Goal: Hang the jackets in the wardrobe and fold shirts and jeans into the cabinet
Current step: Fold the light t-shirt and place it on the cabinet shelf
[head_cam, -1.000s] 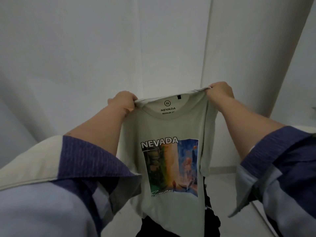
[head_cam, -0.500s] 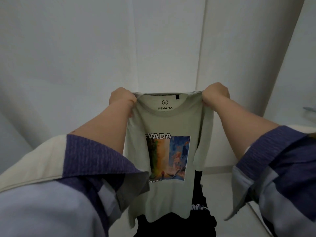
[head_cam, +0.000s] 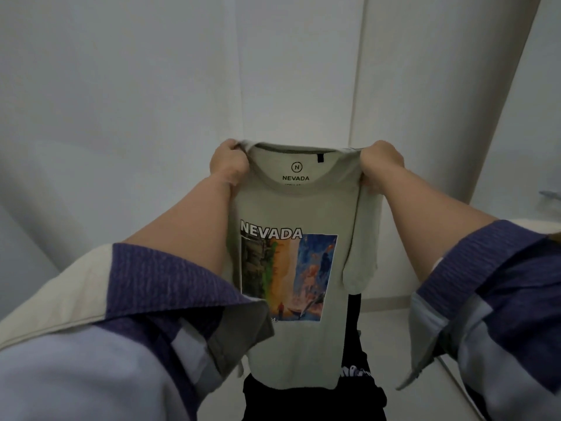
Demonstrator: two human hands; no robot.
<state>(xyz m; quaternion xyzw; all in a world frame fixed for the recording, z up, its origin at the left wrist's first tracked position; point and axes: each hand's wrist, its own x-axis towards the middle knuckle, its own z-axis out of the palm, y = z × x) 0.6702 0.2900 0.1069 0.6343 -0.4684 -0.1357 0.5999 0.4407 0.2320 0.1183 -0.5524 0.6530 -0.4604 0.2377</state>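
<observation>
While both arms reach forward, a pale green T-shirt (head_cam: 300,208) hangs in the air between them, held up by its shoulders with the front turned toward the person. Its collar sits at the top, a round logo and the word NEVADA printed inside the neck, with a small dark tag beside them. Across the chest, NEVADA appears again in white letters above a colourful rectangular picture. The right-hand sleeve of the shirt droops loose below the shoulder, and the hem falls straight down near the bottom of the view.

At the left shoulder, the left hand (head_cam: 227,164) is curled into a fist with the fabric bunched inside its fingers. At the right shoulder, the right hand (head_cam: 381,164) is closed the same way, pinching the seam and pulling the shirt taut across the top.

Behind the shirt's lower edge, a black garment (head_cam: 355,344) with white lettering shows, partly hidden. Both forearms are bare up to rolled cuffs, the left sleeve (head_cam: 145,299) and right sleeve (head_cam: 501,284) patched in purple, cream and light blue. Farther off stand plain white panels (head_cam: 151,86), meeting a pale floor (head_cam: 385,329) at the lower right.
</observation>
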